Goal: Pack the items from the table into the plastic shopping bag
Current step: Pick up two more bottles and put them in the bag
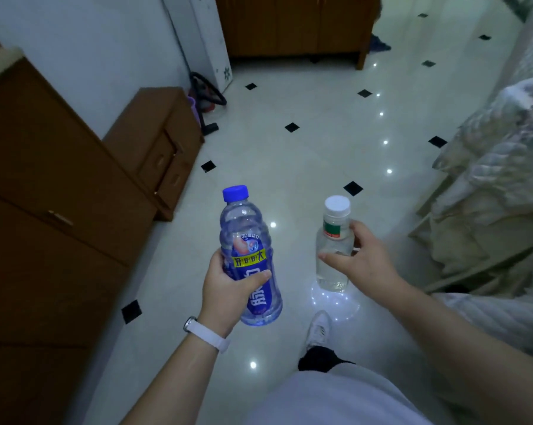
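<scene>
While you stand on the white tiled floor (305, 154), your left hand (228, 289) is wrapped around the lower half of a blue-capped drink bottle (249, 256); yellow band on its label carries Chinese characters, "3D" just above, rest unreadable. Right of that bottle, your right hand (363, 259) pinches a clear white-capped bottle (334, 243), green/red label text too small to read. Both upright, apart. White watch band (206, 332) below the blue-capped bottle, brown cabinets (59, 194) left of it.
</scene>
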`<state>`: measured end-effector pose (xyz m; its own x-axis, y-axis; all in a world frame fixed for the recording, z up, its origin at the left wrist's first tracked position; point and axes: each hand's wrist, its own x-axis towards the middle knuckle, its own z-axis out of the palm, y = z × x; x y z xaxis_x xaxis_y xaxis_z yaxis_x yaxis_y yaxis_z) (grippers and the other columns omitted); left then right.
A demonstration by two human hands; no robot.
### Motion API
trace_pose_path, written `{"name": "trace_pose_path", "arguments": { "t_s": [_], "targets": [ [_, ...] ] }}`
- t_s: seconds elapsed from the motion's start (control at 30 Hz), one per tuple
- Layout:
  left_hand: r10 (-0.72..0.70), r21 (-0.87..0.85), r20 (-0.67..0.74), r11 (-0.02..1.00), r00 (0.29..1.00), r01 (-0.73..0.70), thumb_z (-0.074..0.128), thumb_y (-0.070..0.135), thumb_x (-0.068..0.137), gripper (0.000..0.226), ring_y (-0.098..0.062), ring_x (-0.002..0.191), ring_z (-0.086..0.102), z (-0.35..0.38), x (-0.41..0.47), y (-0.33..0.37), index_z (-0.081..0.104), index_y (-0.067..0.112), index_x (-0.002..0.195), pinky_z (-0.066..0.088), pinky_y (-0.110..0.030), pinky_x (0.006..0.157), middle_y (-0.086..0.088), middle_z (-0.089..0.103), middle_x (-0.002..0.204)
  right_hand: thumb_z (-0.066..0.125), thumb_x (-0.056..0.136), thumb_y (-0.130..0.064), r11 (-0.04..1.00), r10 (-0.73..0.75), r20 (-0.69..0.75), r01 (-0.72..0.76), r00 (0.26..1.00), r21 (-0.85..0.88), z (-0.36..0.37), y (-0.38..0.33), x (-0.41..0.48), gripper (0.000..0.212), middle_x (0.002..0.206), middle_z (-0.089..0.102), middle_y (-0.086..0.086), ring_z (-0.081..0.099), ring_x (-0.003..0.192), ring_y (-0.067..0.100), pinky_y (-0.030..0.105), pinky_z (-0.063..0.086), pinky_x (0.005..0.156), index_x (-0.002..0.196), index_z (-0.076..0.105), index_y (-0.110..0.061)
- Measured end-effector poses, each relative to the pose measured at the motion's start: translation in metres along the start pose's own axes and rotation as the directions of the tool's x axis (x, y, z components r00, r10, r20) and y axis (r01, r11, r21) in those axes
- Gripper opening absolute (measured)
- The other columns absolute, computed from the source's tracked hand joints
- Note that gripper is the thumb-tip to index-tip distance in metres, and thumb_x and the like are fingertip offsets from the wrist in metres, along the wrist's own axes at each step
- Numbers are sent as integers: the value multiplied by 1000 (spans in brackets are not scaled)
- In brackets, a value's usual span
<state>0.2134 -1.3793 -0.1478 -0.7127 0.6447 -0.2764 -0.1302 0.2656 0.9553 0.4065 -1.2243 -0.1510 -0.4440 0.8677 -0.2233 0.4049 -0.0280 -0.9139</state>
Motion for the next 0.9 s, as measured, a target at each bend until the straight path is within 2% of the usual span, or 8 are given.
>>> {"name": "trace_pose_path", "arguments": {
  "t_s": [0.1,0.2,0.4,0.53,0.63,0.7,0.8,0.9],
  "targets": [
    [21,53,26,998,999,-22,87,-3,61,59,-22,88,72,30,44,31,60,17,109,59,-49,81,-2,74,98,85,67,-32,999,8,-24,-8,1000,33,-21,-9,50,56,97,68,-13,64,91,5,29,51,83,114,54,-41],
    [67,90,61,993,996,-72,88,2,62,59,-17,87,72,70,90,65,60,21,109,60,-41,76,3,74,98,84,69,-30,997,-17,-67,22,998,68,-57,-24,103,55,97,67,-13,65,88,5,27,50,81,114,54,-39],
    [112,49,163,991,980,-122,86,5,66,56,-19,91,72,149,153,107,61,18,114,58,-34,72,0,74,101,84,70,-27,993,-30,-272,60,962,105,-128,-34,174,60,98,66,-16,63,87,-2,25,48,80,120,52,-36],
    [103,36,248,993,963,-115,85,5,68,53,-22,90,72,200,190,122,61,15,113,59,-34,70,-2,74,101,84,71,-28,997,5,-305,21,952,80,-160,-25,201,62,101,67,-13,63,89,-1,22,48,81,124,53,-30],
    [113,66,317,988,942,-140,86,7,68,47,-22,89,72,241,224,128,63,16,109,59,-40,75,-2,74,99,85,69,-29,996,55,-362,-26,931,85,-177,-14,223,63,101,67,-11,64,91,4,27,51,85,124,54,-29],
    [113,61,357,988,927,-144,86,7,68,46,-21,89,72,268,246,134,63,17,107,59,-39,75,-1,74,98,85,68,-30,995,87,-381,-61,921,80,-189,-11,240,64,102,68,-10,64,91,6,28,51,86,123,54,-30],
    [88,34,426,993,900,-113,85,7,68,47,-24,89,72,309,284,142,63,14,109,59,-39,75,-3,75,98,84,62,-44,992,124,-411,-104,903,73,-208,-9,272,69,101,68,-12,66,92,8,36,53,89,123,52,-38],
    [73,25,503,995,861,-98,85,6,69,46,-27,89,72,351,332,152,64,13,109,59,-42,76,-4,75,98,85,65,-39,988,156,-468,-134,870,80,-225,-7,313,65,101,68,-11,65,92,9,39,52,91,121,53,-36]
  ]
}}
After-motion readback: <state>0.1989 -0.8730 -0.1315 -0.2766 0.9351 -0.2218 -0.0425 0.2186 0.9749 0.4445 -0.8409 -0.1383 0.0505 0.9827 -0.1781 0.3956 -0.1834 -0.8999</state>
